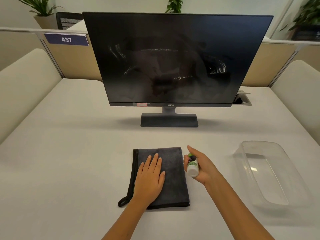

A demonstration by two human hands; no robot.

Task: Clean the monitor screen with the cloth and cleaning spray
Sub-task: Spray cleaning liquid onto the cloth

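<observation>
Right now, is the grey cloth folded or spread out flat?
Folded. The grey cloth lies as a thick rectangle with doubled edges on the table, under the flat left hand.

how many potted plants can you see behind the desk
3. One plant stands at far left behind the partition, one plant shows above the monitor, one plant is at far right. More may be hidden behind the monitor.
</observation>
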